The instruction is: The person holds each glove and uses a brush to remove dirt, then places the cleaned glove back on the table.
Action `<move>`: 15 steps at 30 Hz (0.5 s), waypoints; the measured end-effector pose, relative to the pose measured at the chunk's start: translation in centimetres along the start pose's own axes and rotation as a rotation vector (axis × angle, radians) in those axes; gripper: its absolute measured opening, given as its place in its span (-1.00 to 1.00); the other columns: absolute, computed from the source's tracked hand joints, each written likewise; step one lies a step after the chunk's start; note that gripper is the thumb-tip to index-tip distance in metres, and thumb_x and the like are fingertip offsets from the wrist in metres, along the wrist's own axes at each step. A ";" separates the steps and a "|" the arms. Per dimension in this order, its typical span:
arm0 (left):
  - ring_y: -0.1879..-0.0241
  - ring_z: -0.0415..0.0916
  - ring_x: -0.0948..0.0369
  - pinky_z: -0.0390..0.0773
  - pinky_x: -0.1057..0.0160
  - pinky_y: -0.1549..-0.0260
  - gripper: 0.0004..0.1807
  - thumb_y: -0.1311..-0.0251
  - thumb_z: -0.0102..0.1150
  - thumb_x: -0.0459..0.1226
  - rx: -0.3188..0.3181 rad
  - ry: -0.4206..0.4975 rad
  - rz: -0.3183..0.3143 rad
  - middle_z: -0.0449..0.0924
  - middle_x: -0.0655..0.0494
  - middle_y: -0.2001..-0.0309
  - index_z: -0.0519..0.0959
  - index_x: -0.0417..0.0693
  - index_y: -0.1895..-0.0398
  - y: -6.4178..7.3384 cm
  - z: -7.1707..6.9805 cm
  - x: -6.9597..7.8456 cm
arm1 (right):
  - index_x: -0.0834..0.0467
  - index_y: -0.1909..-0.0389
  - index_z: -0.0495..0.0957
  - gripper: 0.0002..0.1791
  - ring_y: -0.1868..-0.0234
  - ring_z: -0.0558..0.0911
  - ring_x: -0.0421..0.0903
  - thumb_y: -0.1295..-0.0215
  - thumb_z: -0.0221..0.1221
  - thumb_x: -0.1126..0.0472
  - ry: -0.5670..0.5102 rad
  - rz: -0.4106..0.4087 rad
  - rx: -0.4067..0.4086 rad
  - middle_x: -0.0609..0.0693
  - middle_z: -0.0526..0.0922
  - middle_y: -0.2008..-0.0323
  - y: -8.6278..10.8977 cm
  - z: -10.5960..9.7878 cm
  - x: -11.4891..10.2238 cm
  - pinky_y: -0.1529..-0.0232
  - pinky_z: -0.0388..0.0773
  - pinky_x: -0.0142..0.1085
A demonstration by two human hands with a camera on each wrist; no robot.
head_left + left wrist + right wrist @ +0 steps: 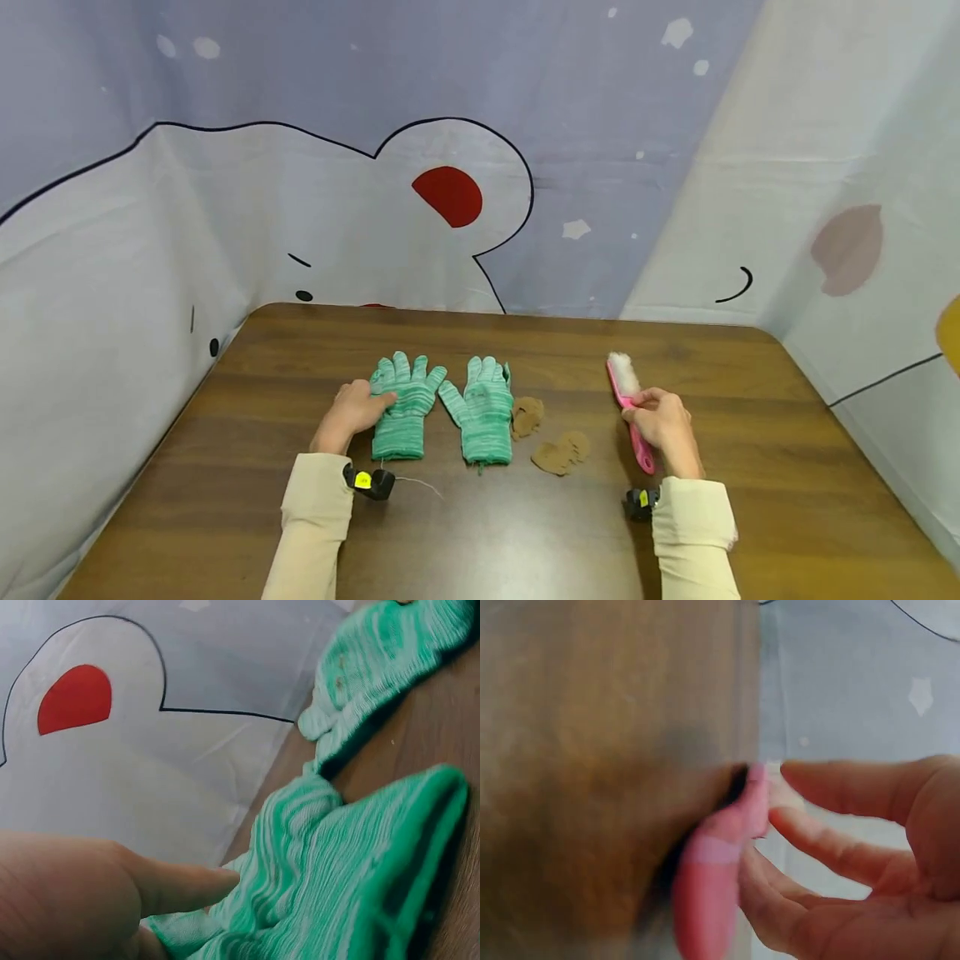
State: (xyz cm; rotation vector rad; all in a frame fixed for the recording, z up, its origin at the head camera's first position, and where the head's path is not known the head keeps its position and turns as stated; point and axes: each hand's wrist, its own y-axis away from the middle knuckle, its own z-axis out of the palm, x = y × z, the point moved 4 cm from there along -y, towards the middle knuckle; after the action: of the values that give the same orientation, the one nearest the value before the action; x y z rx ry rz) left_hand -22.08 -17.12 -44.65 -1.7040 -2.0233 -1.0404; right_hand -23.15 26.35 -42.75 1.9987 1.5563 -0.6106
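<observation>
My left hand [358,408] grips the thumb-side edge of a green-and-white striped knit glove [400,433], one digit lying across its face. The glove's fabric is bunched there in the left wrist view. A matching glove [487,429] lies to its right, fingers pointing away. My right hand [663,421] holds a pink-handled brush [641,450] with white bristles by its neck. In the right wrist view the fingertips [789,774] meet the neck of the pink handle [709,900], and the bristles are mostly hidden behind the fingers.
Two flat brown pieces with ragged edges, one nearer the glove [527,417] and one closer to me [558,456], lie between the right-hand glove and the brush. The wooden table [480,550] ends at a printed cloth backdrop [337,217]. A thin pale thread trails near my left wrist.
</observation>
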 end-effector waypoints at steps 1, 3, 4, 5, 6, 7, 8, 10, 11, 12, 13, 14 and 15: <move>-0.10 0.18 -0.30 0.34 -0.11 0.10 -0.42 -0.32 -0.11 -0.09 -0.001 -0.028 0.013 0.23 -0.48 -0.11 0.31 -0.52 -0.09 0.0 -0.1 -0.1 | 0.28 0.17 0.53 -0.68 0.22 0.54 0.09 -0.08 0.20 0.18 -0.017 -0.005 -0.018 0.19 0.64 0.22 0.0 -0.1 0.1 0.34 0.42 -0.20; -0.12 0.13 -0.35 0.31 -0.16 0.07 -0.38 -0.33 -0.13 -0.04 -0.013 -0.060 0.031 0.21 -0.50 -0.12 0.32 -0.51 -0.10 0.0 -0.3 -0.2 | 0.28 0.17 0.54 -0.68 0.23 0.54 0.05 -0.12 0.19 0.15 -0.048 -0.012 -0.025 0.15 0.66 0.27 0.1 -0.7 0.5 0.33 0.40 -0.23; -0.09 0.11 -0.37 0.30 -0.16 0.07 -0.36 -0.34 -0.15 -0.02 -0.019 -0.070 0.041 0.20 -0.51 -0.11 0.32 -0.52 -0.09 0.0 -0.4 -0.3 | 0.28 0.18 0.55 -0.69 0.24 0.54 0.03 -0.14 0.18 0.14 -0.051 -0.016 -0.010 0.12 0.66 0.30 0.2 -1.1 0.8 0.33 0.40 -0.23; -0.10 0.06 -0.38 0.27 -0.18 0.04 -0.33 -0.35 -0.19 0.00 -0.028 -0.078 0.053 0.14 -0.54 -0.13 0.29 -0.53 -0.13 0.1 -0.6 -0.4 | 0.27 0.17 0.56 -0.69 0.22 0.54 0.03 -0.16 0.16 0.13 -0.055 -0.016 0.005 0.12 0.66 0.29 0.3 -1.6 1.2 0.29 0.40 -0.22; -0.11 0.01 -0.38 0.24 -0.19 0.02 -0.29 -0.36 -0.22 0.03 -0.034 -0.087 0.062 0.08 -0.55 -0.16 0.25 -0.54 -0.16 0.3 -0.8 -0.6 | 0.27 0.16 0.57 -0.68 0.19 0.54 0.05 -0.19 0.14 0.12 -0.051 -0.021 0.024 0.14 0.65 0.27 0.4 -2.1 1.6 0.25 0.41 -0.18; -0.13 -0.06 -0.38 0.19 -0.22 -0.01 -0.24 -0.36 -0.27 0.06 -0.038 -0.093 0.069 -0.01 -0.57 -0.18 0.17 -0.56 -0.20 0.5 -1.0 -0.8 | 0.28 0.13 0.57 -0.66 0.15 0.53 0.07 -0.22 0.11 0.10 -0.038 -0.032 0.045 0.17 0.64 0.24 0.4 -2.6 2.0 0.21 0.41 -0.14; -0.13 -0.13 -0.38 0.15 -0.25 -0.02 -0.19 -0.36 -0.31 0.09 -0.036 -0.092 0.081 -0.09 -0.58 -0.19 0.09 -0.56 -0.25 0.7 -1.3 -1.1 | 0.28 0.10 0.55 -0.62 0.09 0.52 0.12 -0.25 0.09 0.06 -0.026 -0.047 0.061 0.21 0.62 0.18 0.4 -3.0 2.4 0.15 0.41 -0.09; -0.18 -0.26 -0.37 0.03 -0.30 -0.07 -0.12 -0.34 -0.37 0.15 -0.010 -0.102 0.119 -0.25 -0.57 -0.24 -0.11 -0.51 -0.33 1.2 -1.8 -1.8 | 0.30 -0.02 0.49 -0.49 0.00 0.47 0.21 -0.30 0.01 -0.04 0.017 -0.090 0.072 0.28 0.56 0.06 0.3 -3.9 3.2 0.06 0.38 0.02; -0.23 -0.36 -0.36 -0.07 -0.33 -0.11 -0.09 -0.33 -0.39 0.18 0.014 -0.119 0.142 -0.35 -0.54 -0.27 -0.21 -0.45 -0.36 1.6 -2.0 -2.3 | 0.33 -0.09 0.43 -0.43 -0.06 0.41 0.28 -0.33 -0.04 -0.09 0.041 -0.120 0.067 0.33 0.50 -0.01 0.4 -4.4 3.6 0.02 0.33 0.10; -0.27 -0.43 -0.35 -0.15 -0.35 -0.13 -0.08 -0.31 -0.41 0.22 0.043 -0.142 0.160 -0.40 -0.50 -0.30 -0.29 -0.36 -0.38 1.9 -2.3 -2.9 | 0.34 -0.15 0.37 -0.37 -0.10 0.37 0.33 -0.35 -0.10 -0.13 0.071 -0.154 0.065 0.37 0.44 -0.06 0.5 -4.9 4.0 0.01 0.30 0.15; -0.29 -0.50 -0.33 -0.24 -0.36 -0.13 -0.07 -0.29 -0.42 0.23 0.077 -0.167 0.183 -0.45 -0.46 -0.32 -0.34 -0.28 -0.40 2.3 -2.6 -3.6 | 0.36 -0.20 0.31 -0.33 -0.13 0.31 0.38 -0.37 -0.15 -0.15 0.102 -0.193 0.063 0.40 0.38 -0.11 0.5 -5.4 4.4 -0.01 0.26 0.19; -0.31 -0.57 -0.30 -0.33 -0.37 -0.13 -0.10 -0.29 -0.43 0.24 0.111 -0.199 0.208 -0.51 -0.41 -0.35 -0.36 -0.20 -0.41 2.8 -3.0 -4.4 | 0.37 -0.24 0.24 -0.30 -0.15 0.26 0.42 -0.39 -0.19 -0.15 0.131 -0.242 0.063 0.43 0.33 -0.14 0.6 -5.9 4.8 -0.03 0.21 0.23; -0.31 -0.67 -0.27 -0.45 -0.38 -0.11 -0.12 -0.30 -0.44 0.24 0.145 -0.243 0.231 -0.58 -0.36 -0.36 -0.37 -0.12 -0.42 3.3 -3.4 -5.2 | 0.37 -0.27 0.18 -0.31 -0.16 0.22 0.45 -0.41 -0.21 -0.13 0.155 -0.298 0.066 0.46 0.27 -0.17 0.7 -6.4 5.2 -0.04 0.17 0.26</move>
State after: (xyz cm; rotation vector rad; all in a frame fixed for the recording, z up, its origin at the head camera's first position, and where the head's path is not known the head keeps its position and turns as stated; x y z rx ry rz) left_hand -18.38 -23.12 -44.52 -2.0060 -1.9241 -0.6235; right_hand -21.03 34.23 -41.16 1.9148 1.9730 -0.6395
